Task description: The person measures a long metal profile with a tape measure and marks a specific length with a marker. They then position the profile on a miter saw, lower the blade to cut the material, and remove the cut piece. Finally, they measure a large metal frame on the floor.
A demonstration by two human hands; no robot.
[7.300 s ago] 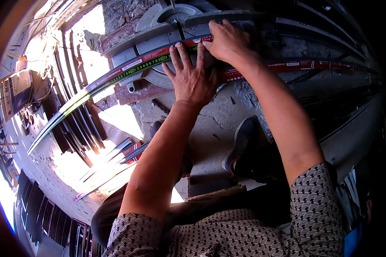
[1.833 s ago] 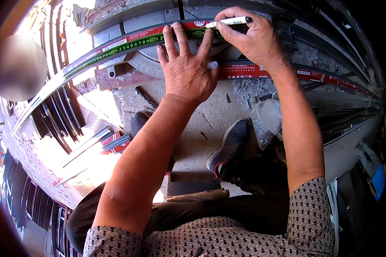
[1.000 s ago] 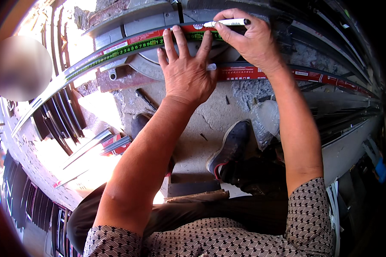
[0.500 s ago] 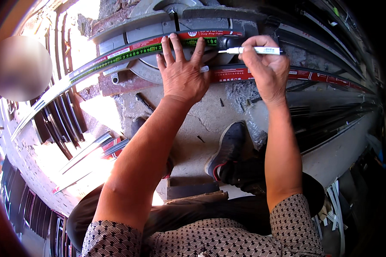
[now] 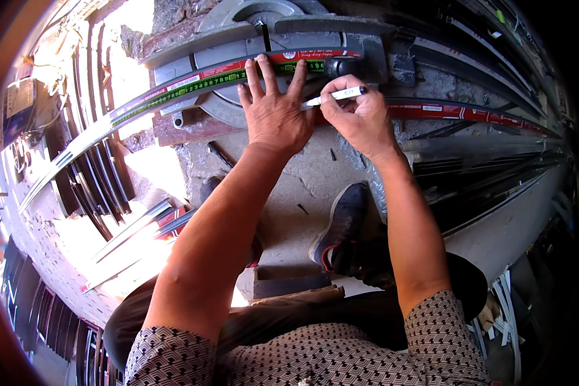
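My left hand (image 5: 273,119) presses a green tape measure blade (image 5: 209,82) along a dark strip with a red label (image 5: 228,67), its fingers spread over both. Beside its tucked thumb, it also keeps hold of a marker cap, now mostly covered. In a pinch, my right hand (image 5: 359,122) grips a white marker (image 5: 341,95), its tip end at the cap by my left thumb. The dark tape measure case (image 5: 346,66) rests at the blade's right end. Beneath lies the round grey base of a saw (image 5: 222,108).
A second red-labelled strip (image 5: 444,110) runs off to the right. Bundles of dark profiles (image 5: 489,174) lie along the right side, and more short pieces (image 5: 141,238) are at the lower left. My shoe (image 5: 341,222) stands on the concrete floor.
My right hand has moved left and down with the marker, bringing its tip from beside the tape case to the cap at my left hand. The left hand stays on the tape.
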